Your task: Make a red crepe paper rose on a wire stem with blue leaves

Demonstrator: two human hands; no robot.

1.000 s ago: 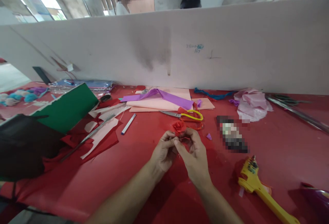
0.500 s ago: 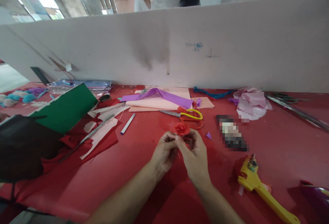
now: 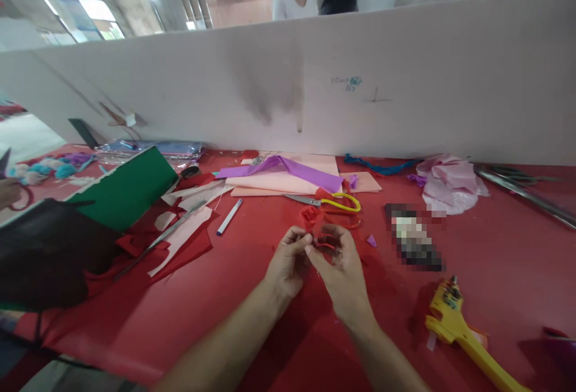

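Red work surface [image 3: 216, 314] is backed by a pale partition [image 3: 180, 92], as seen from the head view, the only one available. Red flower [image 3: 309, 217] is held up over mid-surface, just beyond the meeting fingertips, bloom on the far side, base toward the wearer. Its long axis, as far as can be judged, is run from the pinch away and upward; lower part is hidden by fingers.

Left hand [image 3: 285, 260]: thumb and index brought together, clamped on the flower's base. Right hand [image 3: 344, 278]: thumb tip set against the left fingertips, index curled, a gap left between; red material is seen at that gap, but whether it is gripped cannot be told. Bloom is placed slightly nearer the left fingertips than the right index.

Yellow-handled scissors [image 3: 344, 201] are laid just past the flower, handles to the right. Purple scrap [image 3: 371, 241] is left beside the right hand. Marker [image 3: 229, 217] is laid to the left, glue gun [image 3: 454, 320] to the right, both apart from the hands
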